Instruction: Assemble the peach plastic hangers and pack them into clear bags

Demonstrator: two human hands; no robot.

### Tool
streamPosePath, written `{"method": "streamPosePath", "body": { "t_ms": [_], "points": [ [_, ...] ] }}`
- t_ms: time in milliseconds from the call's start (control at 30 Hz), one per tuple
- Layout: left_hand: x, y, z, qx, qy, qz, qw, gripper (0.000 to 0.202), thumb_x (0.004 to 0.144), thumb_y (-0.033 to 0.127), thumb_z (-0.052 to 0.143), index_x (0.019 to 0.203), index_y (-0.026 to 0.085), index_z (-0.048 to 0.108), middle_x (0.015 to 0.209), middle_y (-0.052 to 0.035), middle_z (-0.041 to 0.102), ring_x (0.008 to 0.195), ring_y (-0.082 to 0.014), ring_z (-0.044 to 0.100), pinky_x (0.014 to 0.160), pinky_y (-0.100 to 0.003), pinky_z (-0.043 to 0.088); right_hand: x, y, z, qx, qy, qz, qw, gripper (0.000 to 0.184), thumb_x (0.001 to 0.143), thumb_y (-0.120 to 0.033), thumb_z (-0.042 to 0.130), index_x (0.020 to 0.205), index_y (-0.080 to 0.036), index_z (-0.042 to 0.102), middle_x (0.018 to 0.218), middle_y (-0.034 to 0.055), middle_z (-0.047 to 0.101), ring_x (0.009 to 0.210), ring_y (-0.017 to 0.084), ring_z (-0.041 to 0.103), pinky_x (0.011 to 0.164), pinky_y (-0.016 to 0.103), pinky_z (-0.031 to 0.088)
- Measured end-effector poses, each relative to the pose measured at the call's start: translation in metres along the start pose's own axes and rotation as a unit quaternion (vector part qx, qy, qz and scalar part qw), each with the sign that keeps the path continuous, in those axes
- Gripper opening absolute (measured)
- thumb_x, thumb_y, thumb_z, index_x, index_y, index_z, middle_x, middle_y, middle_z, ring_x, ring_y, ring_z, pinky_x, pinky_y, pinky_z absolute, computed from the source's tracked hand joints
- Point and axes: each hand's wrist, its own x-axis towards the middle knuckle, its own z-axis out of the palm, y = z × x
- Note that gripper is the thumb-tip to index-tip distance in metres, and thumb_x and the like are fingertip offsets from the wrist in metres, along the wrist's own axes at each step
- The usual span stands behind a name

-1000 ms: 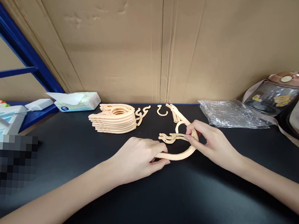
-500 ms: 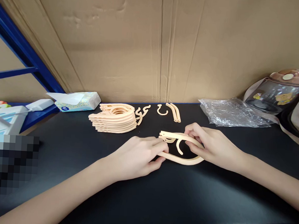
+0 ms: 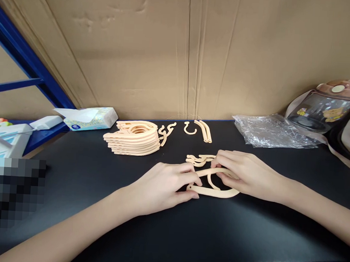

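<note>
Both of my hands are on a cream folding hanger (image 3: 218,193), its two arms folded toward each other just above the black tabletop. The fingertips of my left hand (image 3: 168,188) are closed around the free ends of the arms. At the curved end, my right hand (image 3: 246,171) grips the hanger from the right, its fingers hiding part of the joint. The hanger's curved hook (image 3: 211,182) shows between the two arms. Just behind lie several loose cream hook pieces (image 3: 195,160), partly covered by my right fingers.
A stack of folded cream hangers (image 3: 133,140) stands at the back left, with loose hooks (image 3: 166,132) beside it. Farther right lie a single hook (image 3: 189,128), straight arm pieces (image 3: 204,131), a clear plastic bag (image 3: 272,131) and a strapped bottle (image 3: 321,110). A tissue pack (image 3: 91,118) sits left.
The hanger's upper arm has come down toward the lower one, closer to me. My right hand has lowered with it, and my left fingers have shifted to the arm ends, uncovering the loose pieces behind.
</note>
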Motion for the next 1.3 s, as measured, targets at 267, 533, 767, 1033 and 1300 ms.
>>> {"method": "streamPosePath", "body": {
  "t_ms": [267,533,767,1033,1300],
  "points": [
    [0.001,0.002,0.001,-0.035,-0.024,-0.017,0.999,0.018,0.087,0.014,0.058,0.101,0.022,0.066,0.092,0.0038,0.062,0.061,-0.0063,0.052,0.058,-0.018,0.039,0.000,0.003,0.003,-0.015,-0.003,0.009,1.000,0.014,0.088,-0.011,0.048,0.089,-0.020,0.059,0.085,0.0014,0.059,0.075,0.016,0.056,0.068,0.030,0.043],
    [0.001,-0.002,0.002,-0.037,-0.020,-0.010,0.999,0.016,0.092,0.024,0.060,0.107,0.023,0.066,0.098,0.0027,0.064,0.069,-0.0081,0.058,0.061,-0.019,0.041,0.001,0.012,0.001,0.017,0.040,0.040,0.998,0.023,0.098,-0.026,0.044,0.096,-0.020,0.066,0.091,0.0038,0.063,0.079,0.016,0.059,0.068,0.030,0.047],
    [0.001,-0.002,0.006,-0.036,-0.003,-0.018,0.999,0.015,0.093,0.026,0.060,0.107,0.023,0.065,0.100,0.0023,0.067,0.071,-0.0086,0.061,0.062,-0.019,0.042,-0.002,0.035,0.001,-0.020,0.061,0.111,0.992,0.026,0.097,-0.036,0.050,0.098,-0.025,0.074,0.094,0.0026,0.066,0.082,0.017,0.063,0.067,0.030,0.049],
    [0.001,0.000,0.000,-0.065,0.052,-0.040,0.996,0.022,0.092,0.033,0.061,0.112,0.024,0.063,0.105,0.0010,0.065,0.075,-0.0102,0.058,0.062,-0.020,0.042,0.000,0.036,0.005,-0.128,0.065,0.084,0.986,0.027,0.096,-0.032,0.053,0.088,-0.024,0.077,0.084,0.0024,0.067,0.072,0.017,0.060,0.061,0.029,0.044],
    [0.003,-0.001,-0.002,-0.115,0.126,-0.093,0.981,0.018,0.093,0.036,0.057,0.101,0.022,0.066,0.095,0.0010,0.066,0.071,-0.0105,0.053,0.062,-0.022,0.041,0.002,0.029,0.015,-0.236,0.084,0.080,0.965,0.036,0.096,-0.016,0.041,0.076,-0.015,0.071,0.072,0.0058,0.063,0.069,0.019,0.055,0.055,0.031,0.037]
  ]
}}
